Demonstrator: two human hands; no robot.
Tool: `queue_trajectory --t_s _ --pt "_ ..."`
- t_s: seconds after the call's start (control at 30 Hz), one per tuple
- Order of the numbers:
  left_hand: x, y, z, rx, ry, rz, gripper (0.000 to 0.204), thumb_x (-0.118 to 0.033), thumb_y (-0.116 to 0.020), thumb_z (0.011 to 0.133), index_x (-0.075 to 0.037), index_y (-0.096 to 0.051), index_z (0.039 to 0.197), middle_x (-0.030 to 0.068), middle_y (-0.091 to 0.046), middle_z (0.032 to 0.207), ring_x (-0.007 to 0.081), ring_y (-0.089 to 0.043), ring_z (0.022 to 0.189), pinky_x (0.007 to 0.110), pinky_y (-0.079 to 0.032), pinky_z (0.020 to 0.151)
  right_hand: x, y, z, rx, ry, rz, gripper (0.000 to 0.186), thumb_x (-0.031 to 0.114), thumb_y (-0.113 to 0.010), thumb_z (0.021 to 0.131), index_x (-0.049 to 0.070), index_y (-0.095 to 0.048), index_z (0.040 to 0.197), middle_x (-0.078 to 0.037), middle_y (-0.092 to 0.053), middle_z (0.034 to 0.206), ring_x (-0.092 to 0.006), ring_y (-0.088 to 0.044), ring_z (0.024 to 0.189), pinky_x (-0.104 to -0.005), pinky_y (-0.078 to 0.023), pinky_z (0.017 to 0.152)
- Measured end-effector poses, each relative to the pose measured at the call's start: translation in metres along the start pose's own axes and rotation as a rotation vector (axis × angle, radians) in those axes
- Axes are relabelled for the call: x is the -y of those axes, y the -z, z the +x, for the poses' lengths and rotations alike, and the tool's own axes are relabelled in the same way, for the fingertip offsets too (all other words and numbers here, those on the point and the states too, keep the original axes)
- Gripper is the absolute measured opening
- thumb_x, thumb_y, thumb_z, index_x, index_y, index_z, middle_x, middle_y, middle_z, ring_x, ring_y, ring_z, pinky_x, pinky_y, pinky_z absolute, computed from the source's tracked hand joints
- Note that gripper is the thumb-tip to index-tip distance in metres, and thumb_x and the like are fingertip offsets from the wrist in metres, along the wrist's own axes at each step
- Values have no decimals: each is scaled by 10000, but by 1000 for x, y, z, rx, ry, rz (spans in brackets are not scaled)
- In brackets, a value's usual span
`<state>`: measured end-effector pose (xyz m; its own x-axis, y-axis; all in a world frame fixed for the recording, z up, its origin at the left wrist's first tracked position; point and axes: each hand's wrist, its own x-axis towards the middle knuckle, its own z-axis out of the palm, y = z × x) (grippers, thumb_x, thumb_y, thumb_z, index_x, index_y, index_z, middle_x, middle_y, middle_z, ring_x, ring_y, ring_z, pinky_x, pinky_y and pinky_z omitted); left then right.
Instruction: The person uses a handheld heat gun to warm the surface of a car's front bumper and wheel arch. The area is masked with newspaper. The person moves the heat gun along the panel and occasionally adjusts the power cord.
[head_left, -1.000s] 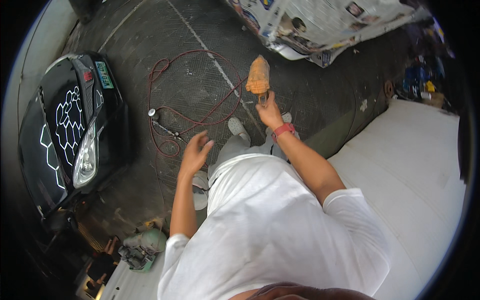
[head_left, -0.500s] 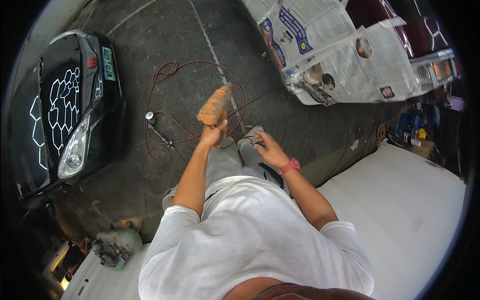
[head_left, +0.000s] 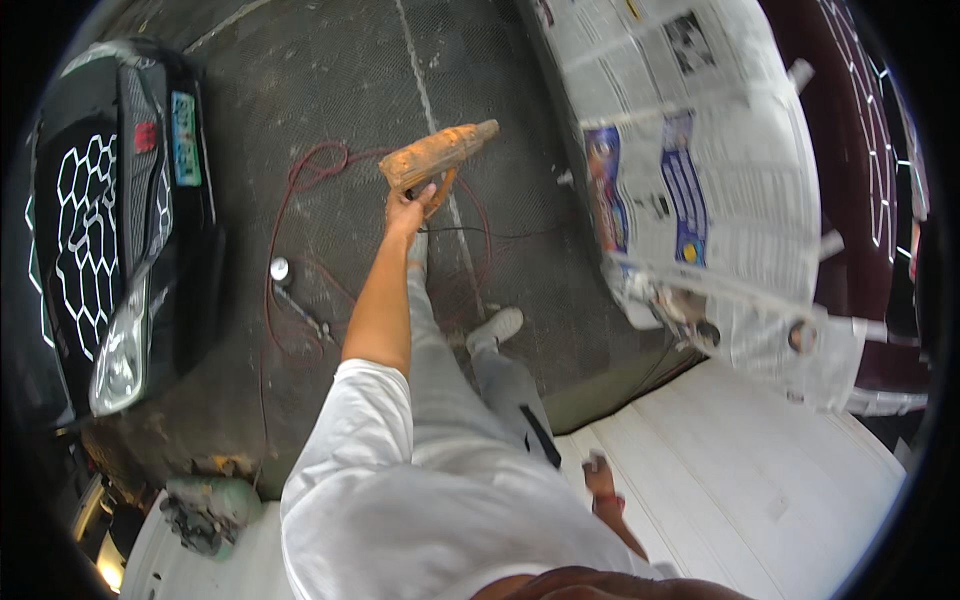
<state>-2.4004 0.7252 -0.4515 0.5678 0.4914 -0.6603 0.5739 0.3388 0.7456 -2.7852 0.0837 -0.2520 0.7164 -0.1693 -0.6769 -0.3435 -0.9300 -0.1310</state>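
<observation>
My left hand reaches forward, wrapped round the handle of a worn orange heat gun. The tool's body is stained and rough, and its narrow end points to the right. A dark cord runs off to the right below the handle. My right hand hangs low by my right side, over a white panelled surface. It is small and blurred, so its fingers do not show clearly.
Newspaper sheets cover part of a dark red car on the right. A black car with its headlight stands at left. A red hose with a gauge-like fitting loops over the dark floor. A green compressor tank sits lower left.
The heat gun has swung forward in my left hand and its narrow end now points more to the right. My right hand has dropped back to my side. My feet have stepped, and the view has shifted.
</observation>
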Motion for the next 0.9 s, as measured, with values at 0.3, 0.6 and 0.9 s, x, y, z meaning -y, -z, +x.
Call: queue_trajectory --t_s 0.3,0.6,0.9 --pt "-133 -81 227 152 -138 -346 687 -139 -742 964 -1 -395 1541 194 -412 1606 326 -403 1481 436 -343 1213 169 -17 -99 409 -619 170 422 283 -660 926 91 -640 1301 -181 -769 944 -361 -751 943 -447 -585 831" --pt "-240 -142 382 31 -178 -755 670 -59 -672 997 -62 -339 1578 154 -351 1646 306 -315 1531 487 -240 1275 290 0 22 362 -628 120 418 282 -659 927 93 -640 1300 -173 -771 938 -353 -753 935 -444 -586 828" --pt "-307 -166 436 16 -88 -910 685 -9 -693 963 -108 -367 1557 130 -389 1626 314 -353 1510 497 -266 1272 328 23 64 371 -632 68 415 280 -657 928 95 -641 1299 -166 -772 933 -346 -755 927 -442 -587 824"
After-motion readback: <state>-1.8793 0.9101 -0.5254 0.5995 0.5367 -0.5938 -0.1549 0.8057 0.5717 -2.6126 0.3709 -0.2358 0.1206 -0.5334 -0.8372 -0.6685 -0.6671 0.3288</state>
